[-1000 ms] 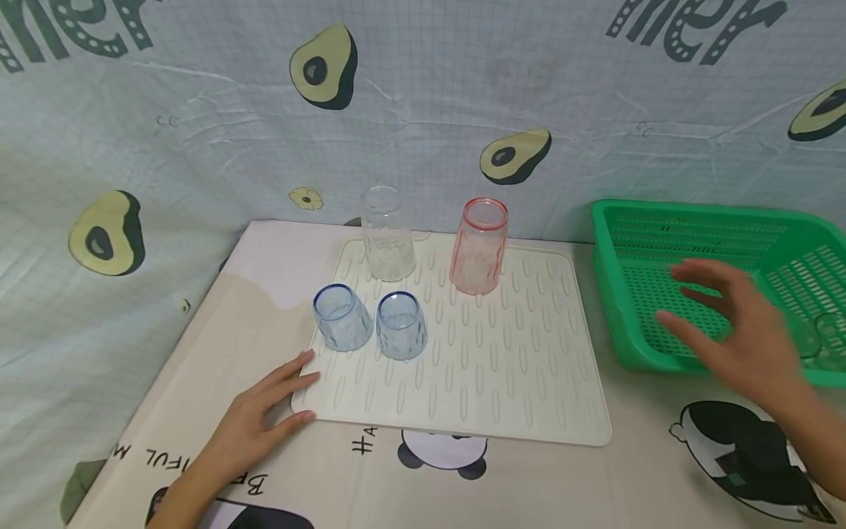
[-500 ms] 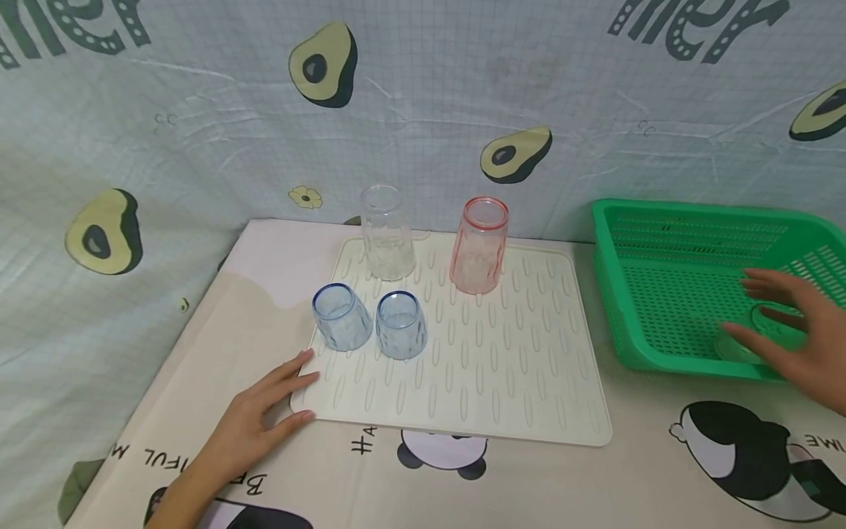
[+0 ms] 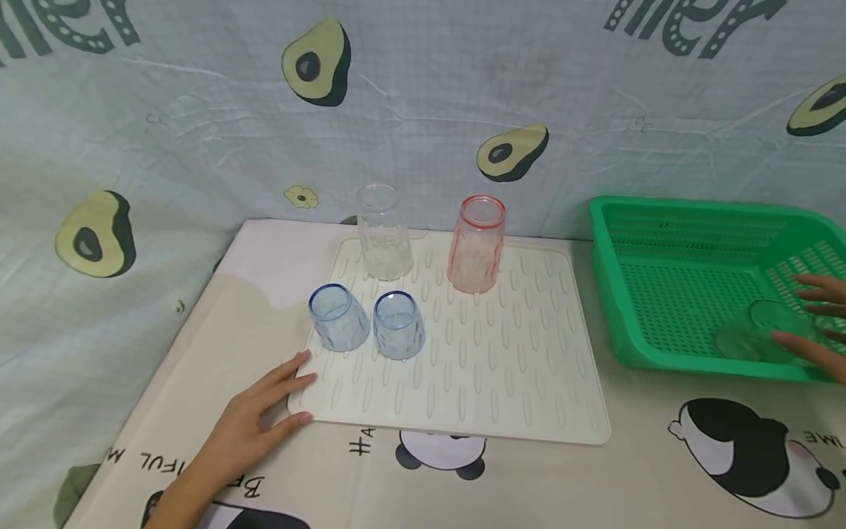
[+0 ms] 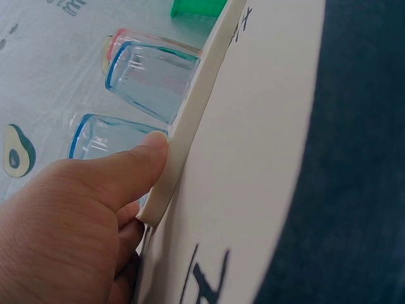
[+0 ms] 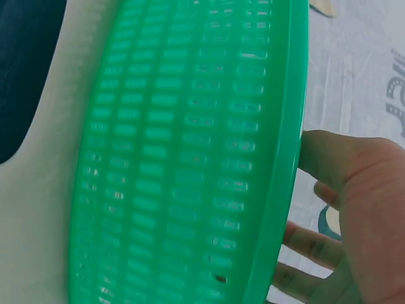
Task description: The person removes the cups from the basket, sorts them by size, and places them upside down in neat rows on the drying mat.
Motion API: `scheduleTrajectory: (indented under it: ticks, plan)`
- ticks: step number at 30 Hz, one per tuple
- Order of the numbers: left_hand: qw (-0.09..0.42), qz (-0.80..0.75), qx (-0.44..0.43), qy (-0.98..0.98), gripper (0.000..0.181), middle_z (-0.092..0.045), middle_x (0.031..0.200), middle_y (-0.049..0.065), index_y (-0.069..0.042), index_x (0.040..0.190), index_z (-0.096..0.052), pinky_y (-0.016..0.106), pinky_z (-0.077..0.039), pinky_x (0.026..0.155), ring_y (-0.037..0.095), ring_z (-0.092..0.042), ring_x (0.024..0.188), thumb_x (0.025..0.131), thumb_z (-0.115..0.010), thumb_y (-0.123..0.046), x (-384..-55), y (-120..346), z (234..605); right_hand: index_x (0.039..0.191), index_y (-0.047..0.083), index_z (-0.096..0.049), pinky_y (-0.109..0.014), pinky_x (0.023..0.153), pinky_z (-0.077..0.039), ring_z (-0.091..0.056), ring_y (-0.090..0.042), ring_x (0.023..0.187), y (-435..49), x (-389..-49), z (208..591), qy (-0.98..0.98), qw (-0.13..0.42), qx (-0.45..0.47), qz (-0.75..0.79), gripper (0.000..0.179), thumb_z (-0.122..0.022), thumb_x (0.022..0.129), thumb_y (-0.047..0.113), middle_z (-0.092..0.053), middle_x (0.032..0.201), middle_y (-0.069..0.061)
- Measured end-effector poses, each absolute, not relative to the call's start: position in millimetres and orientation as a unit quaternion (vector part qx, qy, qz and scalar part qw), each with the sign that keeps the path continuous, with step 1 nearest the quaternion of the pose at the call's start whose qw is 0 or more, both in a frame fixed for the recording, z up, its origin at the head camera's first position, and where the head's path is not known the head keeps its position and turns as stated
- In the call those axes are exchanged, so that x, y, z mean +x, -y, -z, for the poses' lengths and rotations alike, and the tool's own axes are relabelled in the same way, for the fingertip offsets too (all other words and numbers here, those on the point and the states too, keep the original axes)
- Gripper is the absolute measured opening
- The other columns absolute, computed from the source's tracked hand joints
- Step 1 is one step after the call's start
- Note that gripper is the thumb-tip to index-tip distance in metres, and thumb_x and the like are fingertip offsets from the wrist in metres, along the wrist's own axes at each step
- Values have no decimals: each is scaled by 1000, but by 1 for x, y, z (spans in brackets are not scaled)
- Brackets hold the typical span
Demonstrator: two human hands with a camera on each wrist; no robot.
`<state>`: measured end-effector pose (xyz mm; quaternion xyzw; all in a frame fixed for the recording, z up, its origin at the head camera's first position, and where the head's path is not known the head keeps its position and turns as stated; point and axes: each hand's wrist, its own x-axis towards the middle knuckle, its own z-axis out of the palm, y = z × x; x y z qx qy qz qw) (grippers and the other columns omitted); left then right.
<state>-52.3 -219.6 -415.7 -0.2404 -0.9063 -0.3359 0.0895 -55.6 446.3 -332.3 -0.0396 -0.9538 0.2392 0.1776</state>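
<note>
My left hand (image 3: 247,422) rests at the front left corner of a white ridged drying mat (image 3: 515,367), thumb and fingertips touching its edges. In the left wrist view the thumb lies along the mat's rim. On the mat stand two short blue glasses (image 3: 339,317) (image 3: 399,325), a tall clear glass (image 3: 385,242) and a tall pink glass (image 3: 476,246). My right hand (image 3: 819,330), cut off by the frame's edge, reaches into a green basket (image 3: 608,308), fingers spread. A transparent glass (image 3: 747,334) lies in the basket beside the thumb; whether they touch I cannot tell.
Behind the mat hangs a pale sheet (image 3: 410,88) printed with avocados. A cream cloth (image 3: 529,492) with cartoon prints covers the table. In the right wrist view the basket's slotted wall (image 5: 177,158) stands between the camera and the basket's inside.
My right hand has moved right across the basket to the frame's edge, and the glass in the basket shows more fully. My left hand and the glasses on the mat have stayed put.
</note>
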Motion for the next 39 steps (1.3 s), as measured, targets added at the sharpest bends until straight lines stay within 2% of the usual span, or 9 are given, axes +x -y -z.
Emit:
scheduleTrajectory:
  ticks: [1, 4, 12, 18, 24, 28, 30, 36, 39]
  plan:
    - [89, 335, -240, 907, 53, -46, 144, 4, -11, 123, -65, 6, -21, 104, 2, -32, 134, 73, -83, -13, -52, 220, 416, 153, 14, -21, -73, 96, -24, -26, -61, 125, -447, -55, 332, 954, 173, -43, -240, 75, -63, 91, 3, -28, 143, -38]
    - [90, 334, -240, 907, 52, -46, 145, 4, -11, 123, -65, 5, -21, 104, -1, -31, 134, 74, -82, -14, -52, 220, 415, 154, 14, -19, -75, 90, -26, -26, -64, 123, -451, -56, 334, 956, 165, -52, -237, 76, -63, 92, 5, -27, 143, -39]
    - [92, 334, -240, 907, 52, -46, 144, 4, -12, 123, -66, 6, -22, 104, 2, -33, 134, 74, -83, -14, -52, 220, 417, 154, 13, -19, -76, 79, -31, -27, -67, 118, -467, -64, 342, 966, 150, -41, -206, 83, -70, 88, 11, -25, 143, -40]
    - [94, 328, -236, 910, 51, -46, 144, 4, -13, 122, -66, 6, -21, 104, 5, -34, 134, 74, -82, -15, -51, 220, 417, 154, 22, -19, -74, 76, -33, -37, -64, 108, -504, -78, 371, 972, 163, -19, -170, 90, -75, 84, 18, -27, 146, -34]
    - [91, 328, -235, 910, 51, -45, 145, 3, -14, 123, -66, 6, -21, 104, 6, -34, 134, 74, -82, -15, -51, 220, 416, 153, 18, -22, -71, 65, -37, -41, -61, 96, -512, -85, 376, 974, 157, -9, -165, 94, -79, 79, 17, -34, 137, -40]
    - [91, 328, -233, 911, 51, -45, 145, 3, -14, 123, -66, 6, -21, 104, 7, -35, 135, 74, -82, -16, -51, 220, 416, 152, 14, -24, -72, 64, -38, -42, -61, 93, -506, -87, 369, 980, 131, 14, -147, 99, -84, 74, 23, -38, 129, -42]
    - [90, 328, -232, 911, 51, -46, 145, 4, -13, 123, -66, 5, -21, 104, 8, -35, 135, 74, -82, -16, -51, 219, 416, 152, 14, -24, -68, 61, -40, -45, -59, 89, -503, -88, 368, 983, 132, 36, -123, 102, -85, 71, 25, -41, 122, -43]
    - [87, 331, -231, 911, 51, -46, 144, 5, -12, 122, -66, 5, -21, 104, 8, -35, 135, 74, -83, -15, -51, 218, 417, 149, 3, -28, -67, 72, -39, -44, -59, 91, -481, -84, 351, 982, 140, 47, -114, 100, -86, 70, 22, -41, 121, -44]
    - [92, 327, -233, 911, 51, -46, 144, 5, -12, 122, -66, 6, -21, 104, 6, -35, 134, 73, -83, -15, -51, 219, 416, 148, 0, -29, -67, 74, -39, -43, -58, 95, -499, -92, 361, 984, 128, 53, -113, 105, -89, 65, 20, -42, 122, -42]
